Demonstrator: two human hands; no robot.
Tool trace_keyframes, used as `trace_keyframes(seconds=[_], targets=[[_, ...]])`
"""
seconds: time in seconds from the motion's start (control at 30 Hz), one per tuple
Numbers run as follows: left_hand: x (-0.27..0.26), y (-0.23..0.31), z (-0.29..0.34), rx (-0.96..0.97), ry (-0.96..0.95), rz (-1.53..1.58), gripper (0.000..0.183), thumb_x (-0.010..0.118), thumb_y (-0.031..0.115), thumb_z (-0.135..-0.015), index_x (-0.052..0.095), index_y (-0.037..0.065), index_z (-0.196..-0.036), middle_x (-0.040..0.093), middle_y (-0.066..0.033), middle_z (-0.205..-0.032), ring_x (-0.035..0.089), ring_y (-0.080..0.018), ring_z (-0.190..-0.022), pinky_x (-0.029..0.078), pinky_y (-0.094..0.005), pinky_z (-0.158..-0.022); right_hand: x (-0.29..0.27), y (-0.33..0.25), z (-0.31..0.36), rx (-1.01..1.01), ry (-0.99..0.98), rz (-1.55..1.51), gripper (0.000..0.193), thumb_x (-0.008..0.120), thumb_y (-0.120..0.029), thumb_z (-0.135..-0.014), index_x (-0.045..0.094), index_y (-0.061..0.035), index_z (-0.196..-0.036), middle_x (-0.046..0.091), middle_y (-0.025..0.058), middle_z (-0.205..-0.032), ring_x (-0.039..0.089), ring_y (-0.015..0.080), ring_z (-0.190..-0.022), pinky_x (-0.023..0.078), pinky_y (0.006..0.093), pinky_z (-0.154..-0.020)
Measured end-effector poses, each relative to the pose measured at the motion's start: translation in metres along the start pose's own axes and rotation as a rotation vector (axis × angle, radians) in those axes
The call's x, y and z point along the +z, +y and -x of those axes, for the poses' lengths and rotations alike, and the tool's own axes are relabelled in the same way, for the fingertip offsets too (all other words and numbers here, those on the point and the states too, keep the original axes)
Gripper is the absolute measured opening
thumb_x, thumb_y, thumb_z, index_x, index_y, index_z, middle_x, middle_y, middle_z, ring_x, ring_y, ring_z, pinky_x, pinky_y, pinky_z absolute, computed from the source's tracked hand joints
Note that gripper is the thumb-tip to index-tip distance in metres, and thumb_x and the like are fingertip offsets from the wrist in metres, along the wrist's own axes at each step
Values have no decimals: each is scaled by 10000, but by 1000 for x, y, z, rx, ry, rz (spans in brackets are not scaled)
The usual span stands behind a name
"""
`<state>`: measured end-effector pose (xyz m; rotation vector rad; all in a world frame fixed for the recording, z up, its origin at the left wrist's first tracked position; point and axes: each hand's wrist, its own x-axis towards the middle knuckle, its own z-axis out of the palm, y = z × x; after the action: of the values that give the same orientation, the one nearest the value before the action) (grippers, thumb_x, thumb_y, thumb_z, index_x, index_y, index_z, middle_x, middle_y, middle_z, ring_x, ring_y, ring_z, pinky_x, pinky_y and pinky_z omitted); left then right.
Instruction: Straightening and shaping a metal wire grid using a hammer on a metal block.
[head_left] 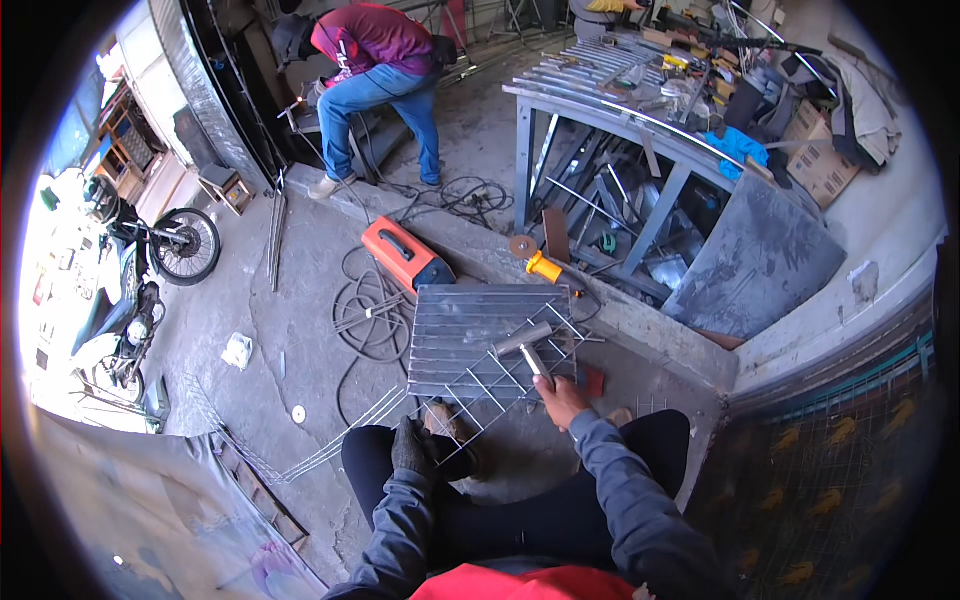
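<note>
My right hand (564, 402), bare, is closed round the handle of a hammer (523, 339). The hammer's thick cylindrical head is over a ladder-like grid of thin metal rods (486, 387). That grid slants across a low, dark slatted metal table (455, 335) and sticks out past its near edge toward my knees. My left hand (411, 446), in a dark glove, is closed at the grid's near left end; its fingers are partly hidden.
An orange machine (405, 252) with coiled cables lies beyond the table, beside a yellow angle grinder (542, 264). More thin rods (345, 437) lie at the left. A person in blue jeans (380, 95) bends over work at the back. A cluttered metal workbench (610, 105) stands right; a motorcycle (130, 270) left.
</note>
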<state>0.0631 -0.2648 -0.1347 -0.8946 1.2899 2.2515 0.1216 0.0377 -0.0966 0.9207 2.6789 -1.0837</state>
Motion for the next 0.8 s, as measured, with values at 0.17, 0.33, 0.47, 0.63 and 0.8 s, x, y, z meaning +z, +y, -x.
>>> trace_keyframes(seconds=[0.17, 0.33, 0.47, 0.63, 0.8], targets=[[13, 14, 18, -9, -75, 154, 321, 603, 475, -964, 585, 161, -900, 555, 11, -697, 474, -97, -481, 361, -238, -390, -49, -15, 31, 87, -291, -437, 576, 496, -601, -962, 562, -30, -914, 536, 24, -634, 525, 103, -436, 449, 269, -385], [22, 41, 35, -33, -366, 563, 355, 532, 447, -1008, 594, 143, -836, 594, 28, -651, 465, -48, -435, 328, -190, -351, -64, -13, 60, 63, -251, -490, 530, 525, -565, -964, 536, -42, -877, 510, 4, -614, 525, 117, -442, 456, 288, -401], [28, 57, 47, 86, -376, 659, 381, 544, 448, -1005, 551, 131, -795, 514, 21, -601, 417, -68, -442, 299, -228, -373, -49, 2, 60, 116, -171, -404, 481, 542, -525, -967, 529, -55, -867, 532, 10, -613, 545, 129, -452, 472, 310, -421], [47, 73, 86, 22, -443, 744, 458, 499, 480, -1013, 470, 152, -695, 344, 41, -542, 262, -97, -406, 210, -264, -375, -37, 16, 50, 140, -216, -356, 422, 576, -481, -957, 539, -61, -960, 571, 25, -666, 573, 135, -489, 479, 308, -437], [87, 92, 156, 88, -720, 675, 393, 470, 485, -1019, 550, 139, -851, 456, 5, -706, 436, -131, -595, 388, -303, -562, -36, 23, 53, 163, -257, -403, 412, 584, -471, -958, 537, -63, -981, 570, 29, -703, 559, 124, -490, 470, 301, -427]])
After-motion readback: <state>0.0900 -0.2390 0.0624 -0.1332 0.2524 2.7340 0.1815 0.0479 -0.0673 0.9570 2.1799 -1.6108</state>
